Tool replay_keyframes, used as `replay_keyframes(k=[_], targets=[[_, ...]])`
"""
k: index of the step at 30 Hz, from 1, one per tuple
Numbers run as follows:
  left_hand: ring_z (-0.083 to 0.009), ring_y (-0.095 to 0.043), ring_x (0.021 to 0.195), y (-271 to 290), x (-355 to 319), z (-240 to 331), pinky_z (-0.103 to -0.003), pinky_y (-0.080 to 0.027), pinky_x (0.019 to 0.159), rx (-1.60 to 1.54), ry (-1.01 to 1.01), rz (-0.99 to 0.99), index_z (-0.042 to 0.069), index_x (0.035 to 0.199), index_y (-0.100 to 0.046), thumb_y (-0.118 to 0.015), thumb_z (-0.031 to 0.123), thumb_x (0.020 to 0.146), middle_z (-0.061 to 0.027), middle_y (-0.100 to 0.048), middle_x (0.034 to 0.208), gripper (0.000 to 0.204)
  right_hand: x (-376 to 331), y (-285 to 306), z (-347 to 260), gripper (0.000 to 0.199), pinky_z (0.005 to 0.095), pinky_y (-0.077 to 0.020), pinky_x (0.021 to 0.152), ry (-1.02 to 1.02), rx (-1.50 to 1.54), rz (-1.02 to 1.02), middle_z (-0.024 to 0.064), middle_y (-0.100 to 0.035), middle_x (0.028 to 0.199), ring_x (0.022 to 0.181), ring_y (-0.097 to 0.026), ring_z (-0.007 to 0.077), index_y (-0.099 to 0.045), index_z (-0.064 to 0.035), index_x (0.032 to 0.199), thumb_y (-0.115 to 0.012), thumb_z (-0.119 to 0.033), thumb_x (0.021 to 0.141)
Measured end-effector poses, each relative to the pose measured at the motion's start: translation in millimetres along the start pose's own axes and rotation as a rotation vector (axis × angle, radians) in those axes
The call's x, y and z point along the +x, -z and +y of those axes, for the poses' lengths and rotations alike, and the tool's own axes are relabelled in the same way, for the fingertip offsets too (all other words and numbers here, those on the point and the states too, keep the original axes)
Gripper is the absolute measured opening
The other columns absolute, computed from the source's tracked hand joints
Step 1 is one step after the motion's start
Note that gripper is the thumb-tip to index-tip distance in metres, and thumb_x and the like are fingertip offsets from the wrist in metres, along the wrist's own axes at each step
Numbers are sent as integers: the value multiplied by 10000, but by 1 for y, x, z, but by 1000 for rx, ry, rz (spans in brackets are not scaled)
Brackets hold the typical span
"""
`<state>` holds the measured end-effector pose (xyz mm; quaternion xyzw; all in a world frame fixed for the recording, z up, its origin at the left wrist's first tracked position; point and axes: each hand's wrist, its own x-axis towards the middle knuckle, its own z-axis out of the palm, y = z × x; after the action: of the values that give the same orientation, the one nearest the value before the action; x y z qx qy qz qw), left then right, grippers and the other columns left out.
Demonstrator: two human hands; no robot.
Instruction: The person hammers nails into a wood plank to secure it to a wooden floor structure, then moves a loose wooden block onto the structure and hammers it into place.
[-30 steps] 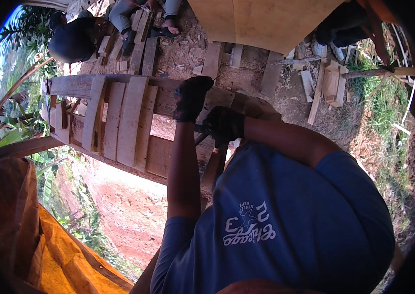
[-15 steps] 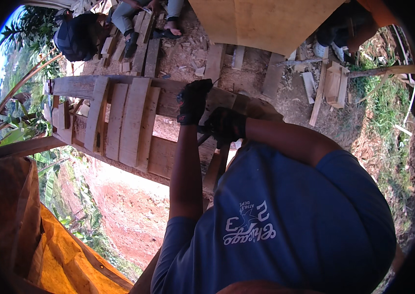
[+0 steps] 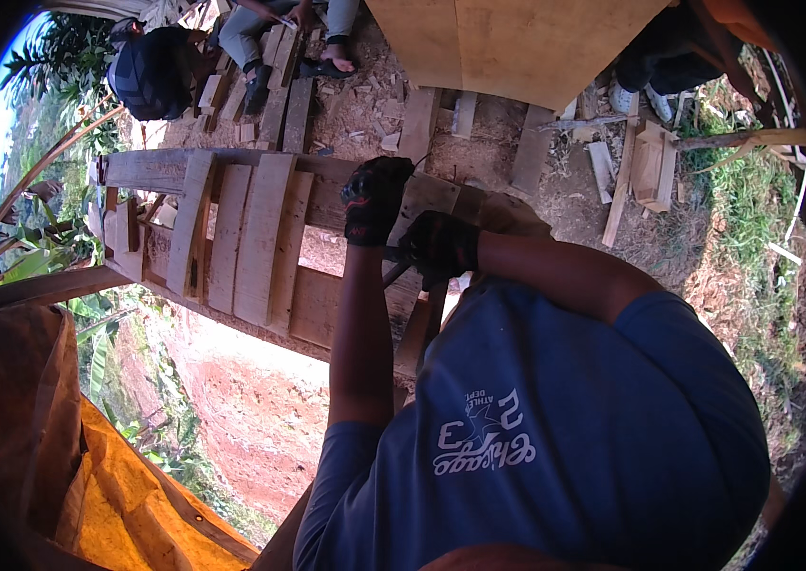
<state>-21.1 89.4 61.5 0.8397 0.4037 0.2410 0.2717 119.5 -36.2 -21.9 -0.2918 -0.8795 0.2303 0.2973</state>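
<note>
1. Left hand point(image 3: 374, 198): black-gloved, fingers curled over the edge of a plank on the wooden slatted frame point(image 3: 241, 243), apparently to steady it; the grip looks closed on the wood.
2. Right hand point(image 3: 439, 246): black-gloved, fist closed around a dark tool handle point(image 3: 395, 271) just beside the left wrist; the tool's kind is too hidden to tell.
3. Frame: lies across bare soil, slats side by side, directly under both hands.
4. Surroundings: plywood sheet point(image 3: 517, 43) beyond, loose offcuts point(image 3: 646, 162) on the ground, orange tarpaulin point(image 3: 137, 504) at lower left, another person's feet point(image 3: 327, 62) at the top.
</note>
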Motion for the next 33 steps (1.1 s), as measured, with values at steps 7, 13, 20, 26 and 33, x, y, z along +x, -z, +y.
replay_keyframes(k=[7, 13, 20, 26, 33], targets=[[-350, -770, 1001, 5, -6, 1, -464, -603, 865, 10, 33, 32, 132, 1057, -843, -736, 268, 991, -130, -812, 1044, 186, 23, 36, -28, 224, 362, -587, 714, -251, 229, -213, 88, -749, 884, 785, -702, 166, -768, -58, 986, -834, -229, 858], [-345, -770, 1008, 3, -4, 2, -458, -603, 868, -11, 25, 13, 133, 1057, -844, -733, 275, 993, -123, -815, 1052, 191, 15, 17, -17, 472, 395, -579, 852, -194, -99, -267, 62, -727, 945, 881, -707, 253, -763, -119, 1021, -907, -472, 742], [-326, -768, 1034, 4, -9, 4, -438, -600, 906, 131, -39, 44, 116, 1066, -844, -742, 212, 977, -121, -814, 1055, 166, 12, 3, -12, 511, 367, -563, 953, -216, -43, -308, 44, -707, 996, 959, -699, 209, -734, -149, 1078, -897, -514, 761], [-317, -764, 1049, 7, -6, 22, -441, -594, 918, 68, 14, -9, 113, 1070, -840, -753, 237, 990, -125, -810, 1087, 171, -2, -7, 0, 293, 462, -628, 860, -503, 1224, -36, 104, -729, 1038, 874, -723, 251, -753, -54, 1072, -835, -252, 873], [-333, -750, 1050, -9, -17, 21, -456, -583, 924, -83, -52, 15, 111, 1104, -800, -765, 212, 997, -122, -789, 1081, 151, 7, 7, -12, 410, 384, -586, 957, -706, 1731, 91, 69, -751, 1028, 1006, -725, 199, -757, -84, 1144, -895, -341, 857]])
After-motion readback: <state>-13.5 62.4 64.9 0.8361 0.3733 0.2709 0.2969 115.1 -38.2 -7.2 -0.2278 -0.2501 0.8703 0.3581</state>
